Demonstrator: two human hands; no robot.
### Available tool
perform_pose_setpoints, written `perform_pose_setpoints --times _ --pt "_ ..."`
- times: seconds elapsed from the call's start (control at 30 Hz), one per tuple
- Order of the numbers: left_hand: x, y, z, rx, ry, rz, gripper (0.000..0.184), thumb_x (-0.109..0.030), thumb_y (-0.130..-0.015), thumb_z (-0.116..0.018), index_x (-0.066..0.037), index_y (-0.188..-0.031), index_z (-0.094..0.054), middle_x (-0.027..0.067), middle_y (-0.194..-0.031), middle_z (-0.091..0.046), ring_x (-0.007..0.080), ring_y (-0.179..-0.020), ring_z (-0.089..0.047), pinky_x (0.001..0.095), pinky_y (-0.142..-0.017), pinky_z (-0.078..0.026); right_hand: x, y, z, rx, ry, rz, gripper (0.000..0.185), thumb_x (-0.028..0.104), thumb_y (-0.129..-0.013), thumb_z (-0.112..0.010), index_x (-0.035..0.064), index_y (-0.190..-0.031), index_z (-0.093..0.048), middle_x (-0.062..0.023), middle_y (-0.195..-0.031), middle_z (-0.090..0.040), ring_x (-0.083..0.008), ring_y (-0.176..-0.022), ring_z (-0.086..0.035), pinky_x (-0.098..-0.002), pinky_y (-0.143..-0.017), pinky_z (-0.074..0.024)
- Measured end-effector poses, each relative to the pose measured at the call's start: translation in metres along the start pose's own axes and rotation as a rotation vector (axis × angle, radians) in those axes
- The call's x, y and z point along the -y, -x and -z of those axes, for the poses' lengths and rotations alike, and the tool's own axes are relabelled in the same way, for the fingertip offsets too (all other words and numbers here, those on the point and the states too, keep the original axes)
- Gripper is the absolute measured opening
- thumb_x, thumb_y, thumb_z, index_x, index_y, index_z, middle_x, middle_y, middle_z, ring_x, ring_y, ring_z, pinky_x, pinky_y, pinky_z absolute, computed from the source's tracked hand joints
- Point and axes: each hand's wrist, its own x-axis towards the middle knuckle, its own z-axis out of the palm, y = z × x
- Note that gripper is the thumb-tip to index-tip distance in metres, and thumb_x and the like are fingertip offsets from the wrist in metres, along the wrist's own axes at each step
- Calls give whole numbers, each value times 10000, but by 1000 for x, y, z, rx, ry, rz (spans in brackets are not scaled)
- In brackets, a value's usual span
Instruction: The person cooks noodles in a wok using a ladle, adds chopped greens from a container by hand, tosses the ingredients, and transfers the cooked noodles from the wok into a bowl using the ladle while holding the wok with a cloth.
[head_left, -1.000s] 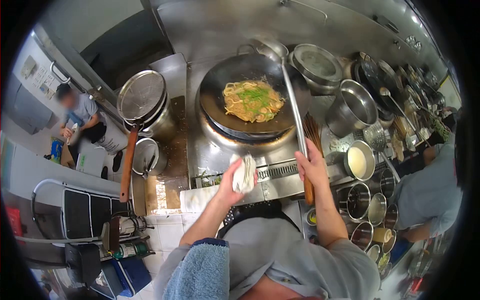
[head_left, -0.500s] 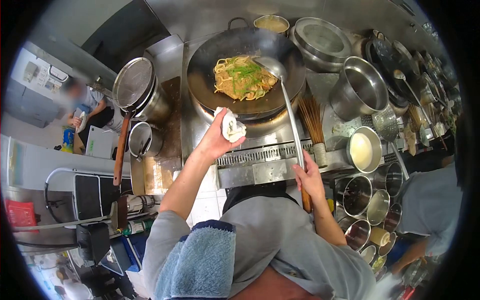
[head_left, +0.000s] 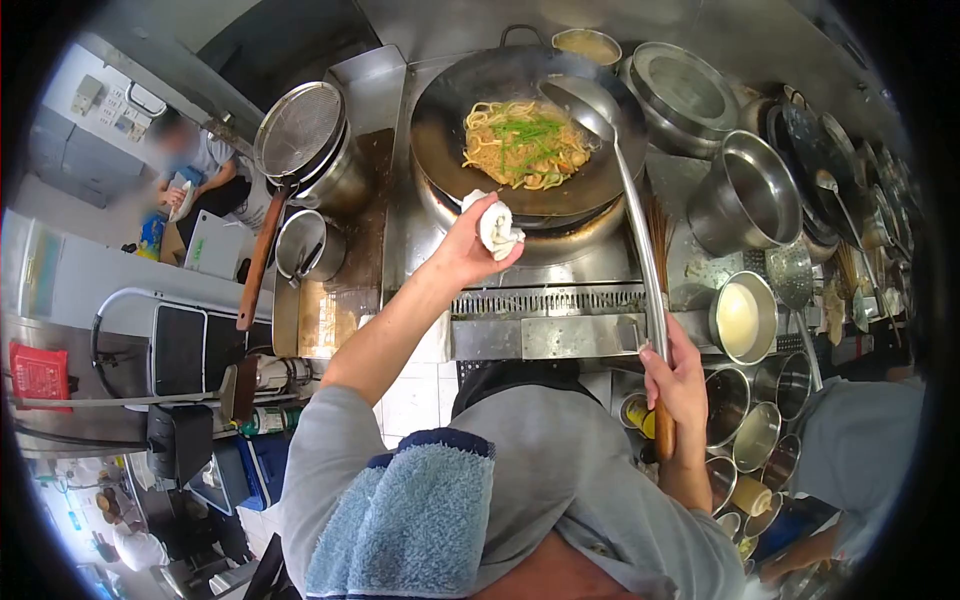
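A second ago my left grip (head_left: pixel 472 248) held the cloth (head_left: pixel 499 230) well short of the wok (head_left: pixel 448 120); now both are up by its rim, near seven o'clock. My ladle's (head_left: pixel 636 228) head has come from the far rim, at one, to inside, toward two.

Dark wok (head_left: pixel 441 140) of green-topped noodles (head_left: pixel 525 150), ladle (head_left: pixel 638 220) aslant over right rim, white cloth (head_left: pixel 497 230) nearby

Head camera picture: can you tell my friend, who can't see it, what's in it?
Noodles topped with green strips lie in a big dark wok. A person's left hand holds a bunched white cloth near the wok's closest edge, while the right hand holds a long ladle reaching over the wok. Metal pots stand on both sides.
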Motion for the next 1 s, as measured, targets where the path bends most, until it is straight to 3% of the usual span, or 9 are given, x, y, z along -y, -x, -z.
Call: perform_pose_setpoints --times 0.07,0.17,0.2,0.33,0.63,0.77,0.8,0.9,1.0 --pt "-4 -12 -3 31 65 96 249 -296 -883 -631 -73 -972 -564 144 -958 -593 320 -986 -569 462 -774 -528 0 1 -6 10 -42 34 621 22 -877 -578 4 -1441 -316 -8 -766 -513 -52 -442 -429 -213 -364 -380" --pt "8 -63 5 37 -25 -102 172 -213 -891 -574 -60 -964 -546 155 -911 -593 305 -917 -581 487 -764 -522 -10 -5 -19 25 -115 85 619 29 -879 -576 4 -1440 -315 -8 -762 -512 -52 -456 -438 -214 -370 -381" --pt "19 -69 5 31 -57 -159 106 -171 -894 -524 -76 -940 -535 139 -853 -604 284 -822 -588 494 -731 -512 -13 -13 -24 36 -131 106 617 32 -880 -574 4 -1440 -316 -8 -763 -512 -51 -461 -441 -214 -374 -382" --pt "38 -36 -20 -115 69 -217 84 -208 -909 -506 -128 -911 -532 80 -801 -606 261 -730 -577 458 -646 -489 3 -13 -29 38 -135 77 586 52 -889 -567 5 -1425 -333 4 -750 -507 -51 -471 -443 -215 -385 -380" --pt "39 -16 -15 -25 51 -253 164 -248 -910 -501 -92 -894 -549 109 -773 -600 260 -698 -558 403 -584 -471 -15 -8 -32 -21 -124 45 584 43 -895 -574 21 -1426 -332 -4 -755 -511 -60 -462 -448 -217 -371 -374" --pt "27 -28 -4 83 96 -186 196 -247 -893 -515 -86 -814 -594 86 -768 -602 234 -685 -553 354 -566 -464 -67 -40 -37 27 -145 2 344 136 -926 -589 45 -1228 -453 1 -678 -483 -70 -456 -433 -236 -405 -389" --pt "28 -30 -4 60 60 -191 195 -253 -895 -514 -92 -822 -597 78 -766 -602 227 -686 -554 343 -566 -463 -94 -58 -37 58 36 -16 369 168 -926 -587 45 -1249 -455 -22 -674 -509 -84 -470 -463 -255 -426 -405" --pt "29 -37 -2 -19 4 -205 203 -273 -901 -512 -101 -837 -600 60 -777 -603 218 -686 -555 328 -569 -463 -96 -66 -47 38 82 90 412 204 -937 -585 31 -1285 -446 -37 -728 -549 -96 -435 -474 -247 -393 -399" --pt "28 -25 -19 -99 22 -222 199 -268 -910 -507 -97 -857 -595 57 -795 -601 214 -681 -552 326 -562 -466 -73 -47 -30 28 -196 103 397 193 -939 -588 51 -1285 -454 -5 -698 -524 -88 -423 -462 -233 -374 -378"
